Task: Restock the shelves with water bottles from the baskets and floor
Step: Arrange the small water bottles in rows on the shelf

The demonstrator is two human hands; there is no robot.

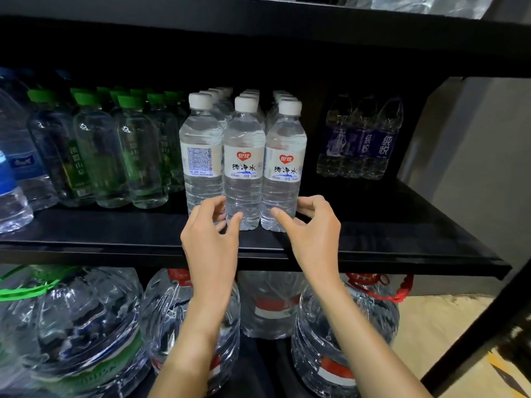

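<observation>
Three rows of white-capped water bottles (244, 156) stand on the black shelf (115, 239), with three bottles at the front. My left hand (212, 237) rests against the bases of the left and middle front bottles, fingers loosely curled and thumb touching the middle one. My right hand (311, 228) holds the base of the right front bottle (284, 156), thumb on its front and fingers round its right side. All the bottles stand upright on the shelf.
Green-capped bottles (129, 150) fill the shelf to the left, and blue-labelled bottles (17, 168) stand at the far left. Purple-labelled bottles (362, 142) stand at the back right, with bare shelf in front. Large water jugs (71, 326) sit on the level below.
</observation>
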